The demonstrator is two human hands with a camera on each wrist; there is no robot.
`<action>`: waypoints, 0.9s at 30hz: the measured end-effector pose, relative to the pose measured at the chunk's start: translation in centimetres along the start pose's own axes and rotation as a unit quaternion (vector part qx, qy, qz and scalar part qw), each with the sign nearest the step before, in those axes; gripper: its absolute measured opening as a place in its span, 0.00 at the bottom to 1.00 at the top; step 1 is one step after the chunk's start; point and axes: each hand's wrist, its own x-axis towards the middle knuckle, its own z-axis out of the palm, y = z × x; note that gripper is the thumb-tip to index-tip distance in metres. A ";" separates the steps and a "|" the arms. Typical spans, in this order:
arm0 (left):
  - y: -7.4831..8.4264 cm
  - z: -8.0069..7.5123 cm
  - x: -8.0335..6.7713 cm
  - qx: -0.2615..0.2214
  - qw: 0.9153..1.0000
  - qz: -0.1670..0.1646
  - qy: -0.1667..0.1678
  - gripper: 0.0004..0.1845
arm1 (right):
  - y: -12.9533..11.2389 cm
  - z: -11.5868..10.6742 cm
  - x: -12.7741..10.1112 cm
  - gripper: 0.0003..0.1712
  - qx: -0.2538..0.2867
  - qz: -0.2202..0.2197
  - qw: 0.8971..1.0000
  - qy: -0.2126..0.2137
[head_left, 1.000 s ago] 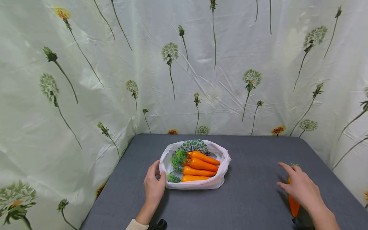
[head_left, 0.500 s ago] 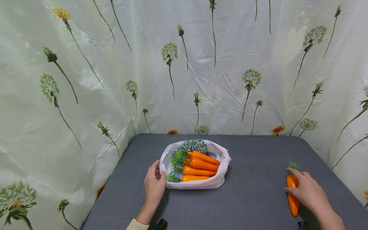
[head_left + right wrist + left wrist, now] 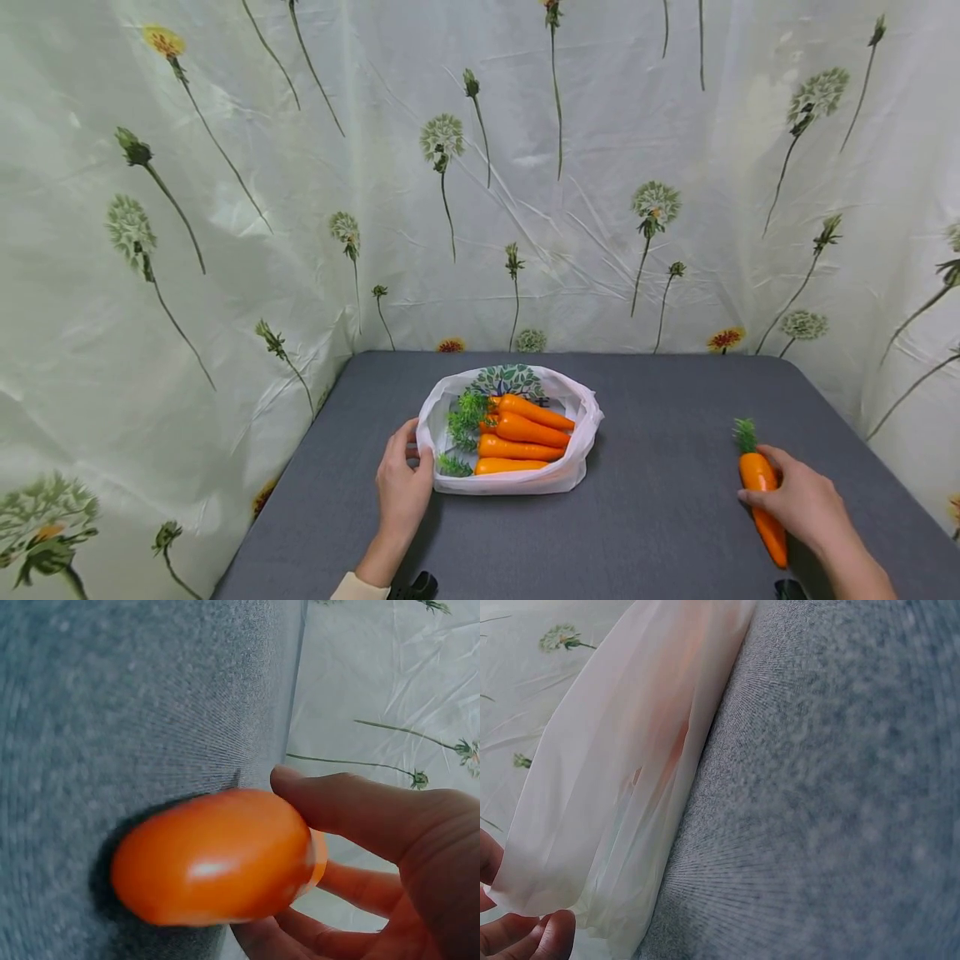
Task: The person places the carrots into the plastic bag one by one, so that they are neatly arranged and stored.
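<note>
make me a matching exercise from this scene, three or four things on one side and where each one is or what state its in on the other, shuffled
Things:
1. loose carrot
2. white bag
3. left hand
4. right hand

Places or states:
A. holds the bag's rim at its left edge
B. lies open on the grey table, with several carrots inside
C. curled round the loose carrot
D. held at the table's right side, green top pointing away from the person

Pairs: 1-D, 2-B, 3-A, 4-C

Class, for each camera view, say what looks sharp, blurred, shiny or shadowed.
Head view: even soft light, sharp carrots in the bag. Left wrist: table cloth blurred up close. Right wrist: glare spot on the carrot, dark shadow beneath it.
</note>
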 end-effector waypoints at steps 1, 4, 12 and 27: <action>0.0 0.0 0.0 0.000 1.000 -0.002 -0.001 0.24 | 0.0 0.0 0.0 0.60 0.002 0.005 1.000 -0.005; 0.1 0.0 0.0 -0.004 1.000 -0.002 -0.001 0.23 | 0.1 0.1 0.0 0.61 0.006 0.010 1.000 -0.010; 0.1 0.0 -0.1 -0.002 1.000 -0.004 0.000 0.24 | -0.2 0.2 -0.2 0.59 0.014 0.010 1.000 -0.015; 0.5 -0.2 -0.1 -0.001 1.000 -0.013 -0.006 0.24 | -1.3 -0.1 -0.8 0.52 0.030 0.006 0.998 0.051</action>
